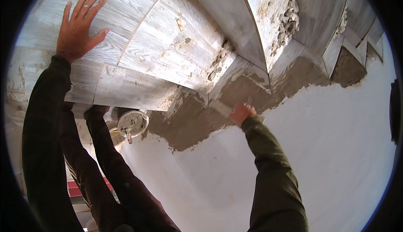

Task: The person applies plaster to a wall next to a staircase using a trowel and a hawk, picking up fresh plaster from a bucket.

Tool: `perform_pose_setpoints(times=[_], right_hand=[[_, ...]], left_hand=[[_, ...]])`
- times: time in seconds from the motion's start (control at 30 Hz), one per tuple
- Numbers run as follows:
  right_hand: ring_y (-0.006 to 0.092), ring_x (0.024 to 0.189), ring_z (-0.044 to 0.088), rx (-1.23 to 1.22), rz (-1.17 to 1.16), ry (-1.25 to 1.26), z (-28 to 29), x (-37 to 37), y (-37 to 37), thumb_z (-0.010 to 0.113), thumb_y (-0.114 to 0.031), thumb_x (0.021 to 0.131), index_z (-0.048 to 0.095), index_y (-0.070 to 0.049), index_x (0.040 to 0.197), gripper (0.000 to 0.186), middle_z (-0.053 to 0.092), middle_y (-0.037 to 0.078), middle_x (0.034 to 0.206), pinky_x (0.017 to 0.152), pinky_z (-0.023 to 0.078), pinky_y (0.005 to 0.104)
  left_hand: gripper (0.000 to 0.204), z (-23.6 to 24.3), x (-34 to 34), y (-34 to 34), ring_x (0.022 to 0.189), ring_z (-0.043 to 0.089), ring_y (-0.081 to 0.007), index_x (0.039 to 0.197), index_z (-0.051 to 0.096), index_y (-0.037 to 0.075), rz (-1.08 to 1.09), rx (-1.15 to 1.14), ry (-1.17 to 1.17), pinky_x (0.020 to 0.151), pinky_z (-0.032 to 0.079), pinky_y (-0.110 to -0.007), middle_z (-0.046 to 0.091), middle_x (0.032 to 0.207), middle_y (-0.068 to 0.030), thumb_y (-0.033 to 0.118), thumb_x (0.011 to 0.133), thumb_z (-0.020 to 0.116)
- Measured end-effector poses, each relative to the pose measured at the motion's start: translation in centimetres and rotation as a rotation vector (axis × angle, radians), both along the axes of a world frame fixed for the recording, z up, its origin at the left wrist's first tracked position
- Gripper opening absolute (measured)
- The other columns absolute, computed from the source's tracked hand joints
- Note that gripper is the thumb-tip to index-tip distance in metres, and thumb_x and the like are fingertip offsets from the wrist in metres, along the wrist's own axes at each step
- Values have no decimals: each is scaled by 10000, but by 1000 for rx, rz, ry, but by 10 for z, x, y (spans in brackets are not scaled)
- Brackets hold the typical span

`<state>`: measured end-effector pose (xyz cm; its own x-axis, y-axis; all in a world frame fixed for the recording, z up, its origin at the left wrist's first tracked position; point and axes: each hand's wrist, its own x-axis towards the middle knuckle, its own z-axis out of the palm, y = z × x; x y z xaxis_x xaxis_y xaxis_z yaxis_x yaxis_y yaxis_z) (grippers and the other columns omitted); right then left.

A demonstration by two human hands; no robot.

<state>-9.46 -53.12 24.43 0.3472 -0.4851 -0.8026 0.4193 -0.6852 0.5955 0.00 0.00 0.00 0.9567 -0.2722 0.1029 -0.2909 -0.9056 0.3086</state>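
Note:
My left hand (79, 32) rests with fingers spread on a wood-look grey tile step (138, 30) at upper left. At the centre my right hand (242, 113) is closed in a fist against the wall beside the stairs. A flat, pale plastering tool (220, 107) shows to the left of the fist, and its handle is hidden. Around it lies a zigzag band of grey-brown mortar (184, 125), smeared between the steps' ends and the white wall (210, 173). The mortar looks smoothed beside the middle steps.
A white bucket (145, 123) of mortar stands lower left with a tool's handle (129, 138) sticking out. Another container (115, 136) is partly behind it. Tiled steps climb to the upper right, with rough mortar (289, 18) along one edge. My legs (105, 160) are at lower left.

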Motion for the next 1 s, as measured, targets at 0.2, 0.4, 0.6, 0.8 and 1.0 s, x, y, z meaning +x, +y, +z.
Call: perform_pose_setpoints(times=[0.2, 0.4, 0.6, 0.8, 1.0], right_hand=[[329, 1023, 595, -11, -62, -39, 43, 38, 18, 565, -513, 760, 648, -79, 1036, 521, 615, 195, 1061, 841, 468, 441], [327, 1035, 594, -8, 3, -307, 17, 126, -11, 600, -528, 754, 641, -61, 1043, 550, 608, 193, 1103, 822, 488, 429], [342, 1068, 562, -7, 98, -239, -7, 60, -17, 530, -527, 765, 636, -59, 1063, 565, 604, 200, 1101, 900, 437, 467], [319, 1011, 584, 6, 28, -53, 4, -40, 0, 526, -518, 783, 627, -100, 1063, 513, 611, 172, 1040, 847, 449, 461], [329, 998, 603, 61, -33, -47, 40, -32, 4, 496, -539, 821, 660, -94, 1003, 508, 624, 152, 1035, 820, 474, 473]], left_hand=[[724, 3, -3, -4, 1388, 231, -216, 1418, 325, 218, -4, -84, -16, 1124, 147, -518, 287, 1491, -1, 356, 798, 672], [728, 1, -2, 1, 1384, 238, -216, 1421, 319, 222, 4, -20, 3, 1121, 160, -513, 284, 1492, 7, 367, 800, 670], [735, -2, 0, 2, 1378, 252, -214, 1422, 317, 225, -9, -21, -45, 1118, 174, -510, 291, 1488, 9, 361, 796, 679], [713, 4, 1, -1, 1371, 271, -206, 1412, 340, 241, -4, -24, -30, 1118, 179, -510, 312, 1478, 8, 418, 803, 666], [739, -2, -3, 0, 1375, 255, -212, 1424, 313, 228, 6, -75, -30, 1122, 172, -508, 293, 1486, 12, 389, 799, 674]])
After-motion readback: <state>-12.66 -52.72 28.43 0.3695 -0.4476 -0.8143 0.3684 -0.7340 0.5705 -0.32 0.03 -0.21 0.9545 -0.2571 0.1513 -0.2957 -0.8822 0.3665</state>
